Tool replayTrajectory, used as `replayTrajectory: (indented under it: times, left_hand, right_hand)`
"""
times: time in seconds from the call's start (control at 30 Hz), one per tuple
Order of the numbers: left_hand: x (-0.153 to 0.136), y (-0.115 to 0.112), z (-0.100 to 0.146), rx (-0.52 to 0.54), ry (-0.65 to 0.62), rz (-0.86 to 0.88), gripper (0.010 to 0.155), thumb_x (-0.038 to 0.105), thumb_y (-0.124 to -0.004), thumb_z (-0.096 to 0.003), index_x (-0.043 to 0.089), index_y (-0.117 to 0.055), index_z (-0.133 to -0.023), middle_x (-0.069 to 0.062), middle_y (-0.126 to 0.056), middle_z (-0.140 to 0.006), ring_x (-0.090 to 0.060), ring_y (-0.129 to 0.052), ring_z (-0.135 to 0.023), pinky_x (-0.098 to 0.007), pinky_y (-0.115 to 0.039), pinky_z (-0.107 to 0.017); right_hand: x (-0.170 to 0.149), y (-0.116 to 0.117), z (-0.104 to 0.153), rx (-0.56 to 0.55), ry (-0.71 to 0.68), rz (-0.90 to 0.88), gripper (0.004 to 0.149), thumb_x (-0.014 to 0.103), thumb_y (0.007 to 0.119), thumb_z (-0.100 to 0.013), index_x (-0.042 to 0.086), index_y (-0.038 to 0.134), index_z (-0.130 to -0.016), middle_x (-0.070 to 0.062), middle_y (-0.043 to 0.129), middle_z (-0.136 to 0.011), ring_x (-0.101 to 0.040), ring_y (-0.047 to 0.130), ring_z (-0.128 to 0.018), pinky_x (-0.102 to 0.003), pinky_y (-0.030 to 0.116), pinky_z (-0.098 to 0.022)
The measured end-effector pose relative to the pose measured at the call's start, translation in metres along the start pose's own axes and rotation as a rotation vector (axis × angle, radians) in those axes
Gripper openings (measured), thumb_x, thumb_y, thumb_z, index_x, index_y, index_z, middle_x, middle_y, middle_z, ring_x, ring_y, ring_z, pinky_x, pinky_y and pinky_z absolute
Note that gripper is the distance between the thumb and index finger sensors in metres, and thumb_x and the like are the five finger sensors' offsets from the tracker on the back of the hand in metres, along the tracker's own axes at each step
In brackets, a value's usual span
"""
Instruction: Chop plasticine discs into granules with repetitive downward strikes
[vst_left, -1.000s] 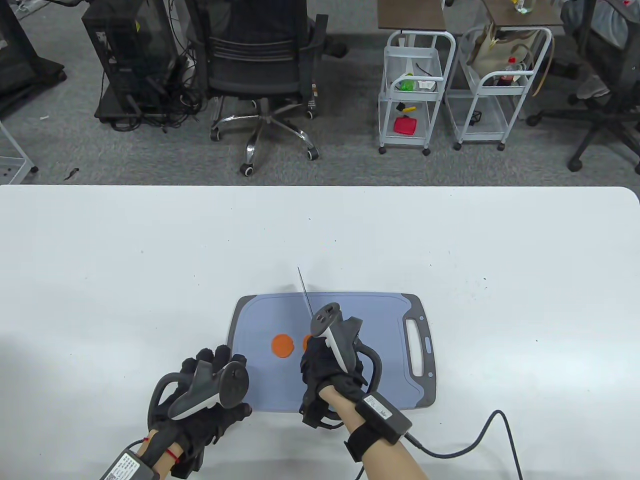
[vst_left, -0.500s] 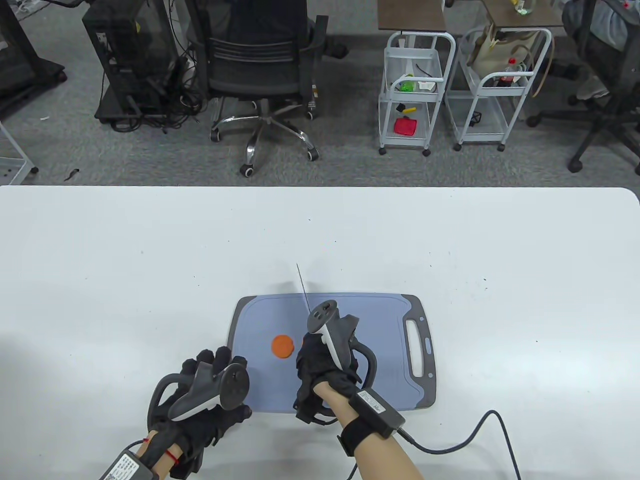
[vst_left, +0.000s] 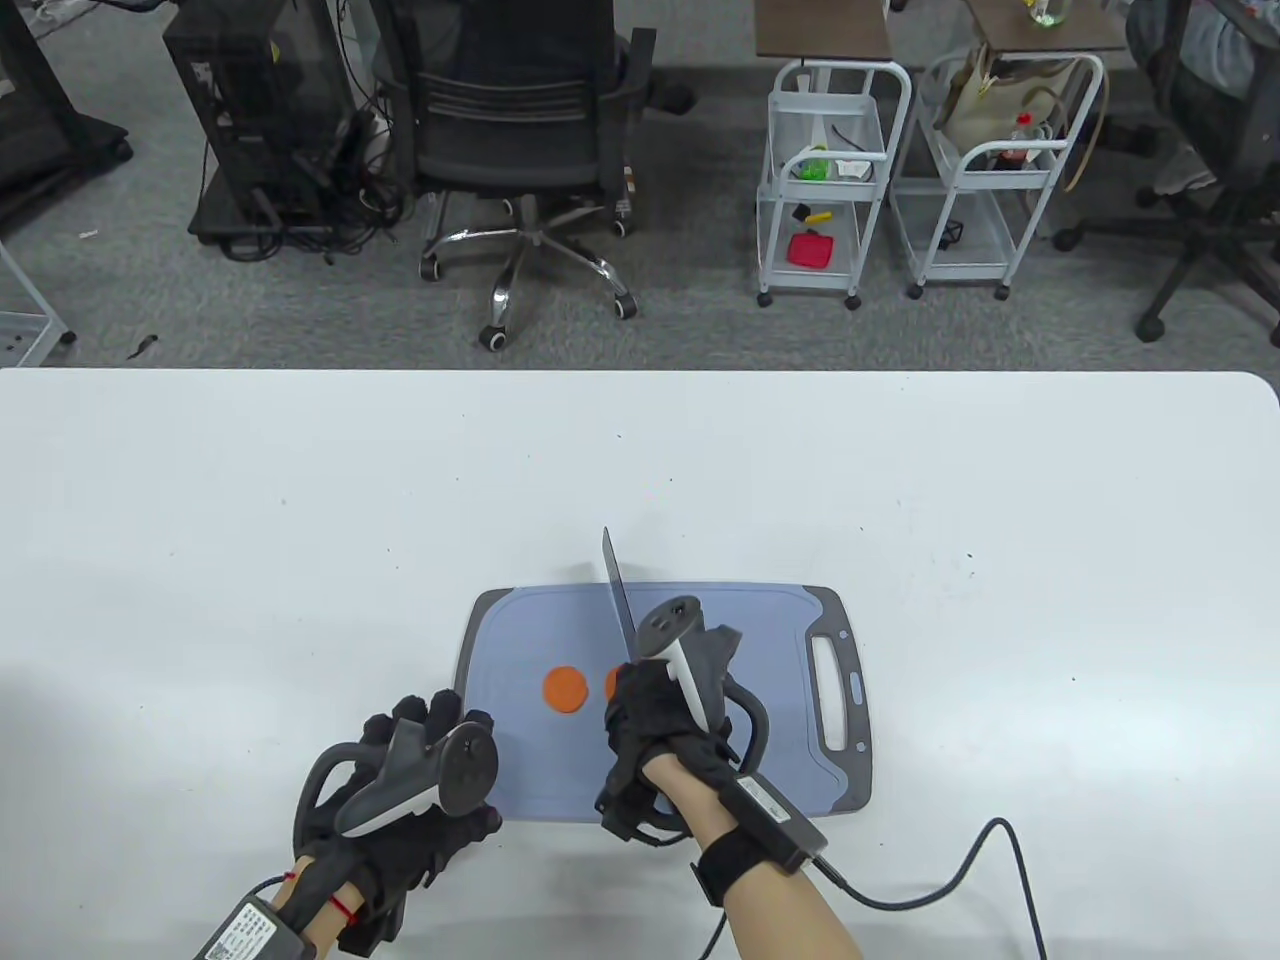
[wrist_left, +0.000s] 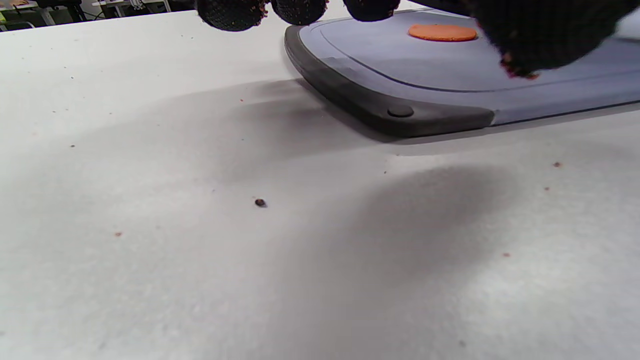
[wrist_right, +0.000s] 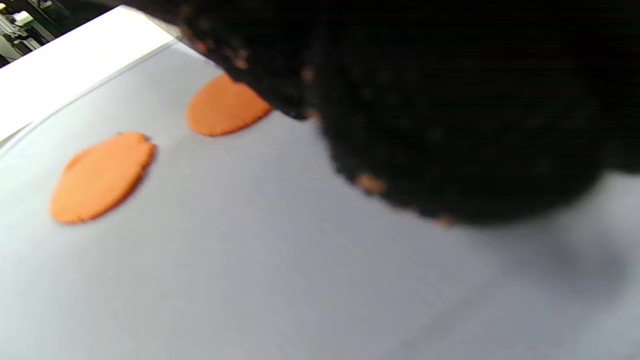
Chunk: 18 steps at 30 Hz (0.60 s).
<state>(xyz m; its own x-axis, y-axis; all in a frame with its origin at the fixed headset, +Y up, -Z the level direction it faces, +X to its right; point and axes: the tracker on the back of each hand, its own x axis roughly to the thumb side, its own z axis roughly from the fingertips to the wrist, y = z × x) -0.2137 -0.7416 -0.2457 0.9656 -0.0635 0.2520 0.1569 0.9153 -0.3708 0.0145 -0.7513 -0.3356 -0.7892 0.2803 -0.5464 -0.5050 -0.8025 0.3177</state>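
Note:
Two flat orange plasticine discs lie on a blue-grey cutting board (vst_left: 760, 640). One disc (vst_left: 564, 689) is in full view; the other (vst_left: 612, 683) is partly hidden by my right hand. Both discs show in the right wrist view (wrist_right: 102, 175) (wrist_right: 225, 107). My right hand (vst_left: 650, 725) grips a knife (vst_left: 618, 595) with its blade pointing away over the board's far edge. My left hand (vst_left: 420, 760) rests on the table at the board's near left corner, its fingertips (wrist_left: 230, 12) at the board's edge (wrist_left: 390, 112), holding nothing.
The white table (vst_left: 300, 500) carries only the board. Small crumbs lie on the table near the left hand (wrist_left: 260, 202). A cable (vst_left: 960, 870) trails from my right wrist. Chairs and carts stand beyond the far edge.
The right hand with the knife shifted slightly left, then back right; the blade now shows more of its flat side. The left hand has not moved.

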Motion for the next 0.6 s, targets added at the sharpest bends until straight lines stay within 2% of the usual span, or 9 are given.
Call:
replayTrajectory:
  times: [0.13, 0.27, 0.33, 0.43, 0.47, 0.5, 0.6]
  left_hand:
    - [-0.004, 0.001, 0.002, 0.009, 0.014, 0.01, 0.092, 0.066, -0.064, -0.0318, 0.026, -0.039, -0.111, -0.018, -0.035, -0.123, -0.053, -0.047, -0.109, -0.068, -0.042, -0.075]
    - [-0.006, 0.002, 0.0, 0.012, 0.015, 0.018, 0.092, 0.066, -0.064, -0.0318, 0.026, -0.038, -0.111, -0.018, -0.035, -0.123, -0.054, -0.047, -0.109, -0.068, -0.041, -0.075]
    - [-0.005, 0.002, 0.0, 0.013, 0.018, 0.013, 0.092, 0.066, -0.064, -0.0318, 0.026, -0.039, -0.111, -0.018, -0.035, -0.123, -0.054, -0.047, -0.109, -0.068, -0.041, -0.075]
    - [-0.005, 0.002, 0.0, 0.021, 0.013, 0.013, 0.092, 0.066, -0.064, -0.0318, 0.026, -0.039, -0.111, -0.018, -0.035, -0.123, -0.053, -0.047, -0.109, -0.068, -0.041, -0.075]
    - [-0.005, 0.002, 0.0, 0.023, 0.013, 0.013, 0.092, 0.066, -0.064, -0.0318, 0.026, -0.039, -0.111, -0.018, -0.035, -0.123, -0.054, -0.047, -0.109, -0.068, -0.041, -0.075]
    - [-0.006, 0.002, 0.0, 0.024, 0.014, 0.015, 0.092, 0.066, -0.064, -0.0318, 0.026, -0.039, -0.111, -0.018, -0.035, -0.123, -0.053, -0.047, -0.109, -0.068, -0.041, -0.075]
    - [-0.006, 0.001, 0.0, 0.023, 0.012, 0.013, 0.092, 0.066, -0.064, -0.0318, 0.026, -0.038, -0.111, -0.018, -0.035, -0.123, -0.053, -0.047, -0.109, -0.068, -0.041, -0.075]
  right_hand:
    - [0.016, -0.012, -0.003, 0.04, 0.025, 0.115, 0.057, 0.053, 0.071, -0.049, 0.005, 0.075, -0.078, 0.001, 0.098, -0.039, -0.018, 0.113, -0.006, -0.047, 0.096, -0.014]
    - [0.017, -0.026, 0.008, 0.16, 0.06, 0.099, 0.056, 0.051, 0.069, -0.051, 0.003, 0.074, -0.08, -0.002, 0.098, -0.042, -0.019, 0.113, -0.008, -0.047, 0.096, -0.014]
    - [0.01, -0.017, 0.009, 0.153, 0.051, 0.051, 0.056, 0.051, 0.069, -0.051, 0.003, 0.074, -0.08, -0.001, 0.098, -0.042, -0.019, 0.113, -0.008, -0.047, 0.096, -0.014]
    - [0.005, 0.007, 0.012, -0.01, -0.014, 0.061, 0.057, 0.052, 0.07, -0.05, 0.004, 0.072, -0.08, 0.0, 0.097, -0.041, -0.019, 0.114, -0.007, -0.047, 0.097, -0.014]
    - [0.004, 0.009, 0.012, -0.023, -0.016, 0.06, 0.057, 0.052, 0.07, -0.05, 0.004, 0.072, -0.08, 0.001, 0.097, -0.041, -0.019, 0.113, -0.007, -0.047, 0.097, -0.014]
    - [0.005, 0.007, 0.007, -0.023, -0.019, 0.034, 0.057, 0.053, 0.07, -0.05, 0.004, 0.072, -0.08, 0.001, 0.097, -0.04, -0.018, 0.112, -0.006, -0.046, 0.097, -0.014]
    - [0.01, -0.003, -0.003, 0.08, 0.021, 0.013, 0.057, 0.053, 0.069, -0.05, 0.005, 0.073, -0.079, 0.001, 0.097, -0.04, -0.018, 0.113, -0.006, -0.047, 0.097, -0.014]
